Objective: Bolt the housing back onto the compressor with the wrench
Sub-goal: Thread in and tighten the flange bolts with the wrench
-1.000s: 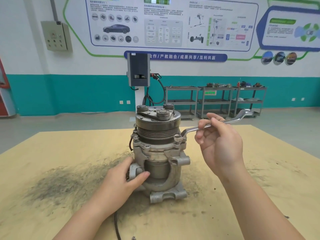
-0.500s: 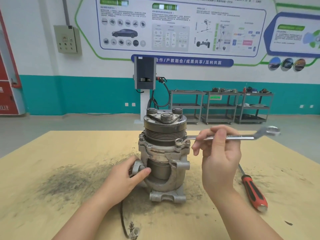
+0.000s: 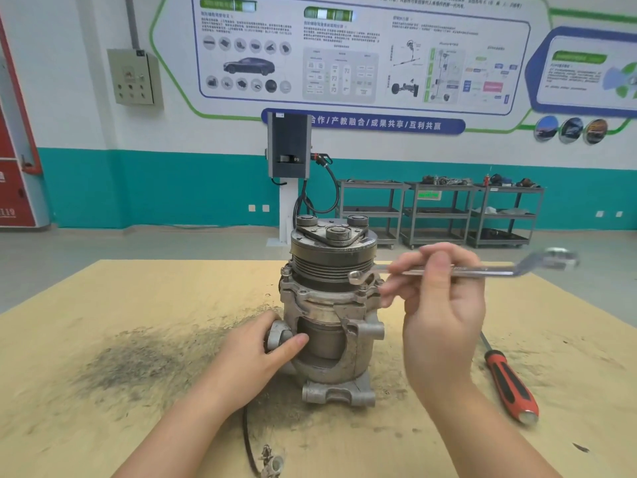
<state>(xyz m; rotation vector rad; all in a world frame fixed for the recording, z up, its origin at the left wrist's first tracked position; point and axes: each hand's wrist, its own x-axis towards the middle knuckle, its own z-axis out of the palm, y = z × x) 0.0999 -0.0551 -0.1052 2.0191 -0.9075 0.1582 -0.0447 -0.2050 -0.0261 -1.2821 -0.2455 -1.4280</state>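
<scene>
A grey metal compressor (image 3: 331, 315) stands upright in the middle of the tan table (image 3: 103, 339), pulley end up. Its housing flange (image 3: 320, 294) sits below the grooved pulley, with small bolts around its rim. My right hand (image 3: 441, 305) pinches the shaft of a silver wrench (image 3: 496, 270) held almost level. The wrench's ring end (image 3: 358, 277) lies at the flange's front-right rim; whether it sits on a bolt I cannot tell. My left hand (image 3: 258, 350) grips the compressor's lower left side, thumb against the body.
A red-and-black screwdriver (image 3: 510, 384) lies on the table to the right of my right forearm. A black cable with a connector (image 3: 265, 457) trails from the compressor toward the front edge. Dark grime covers the table's left-middle. Shelving carts stand far behind.
The wrench's ring end has shifted slightly leftward along the flange rim. My left hand keeps its hold on the compressor. The view has dropped and moved closer.
</scene>
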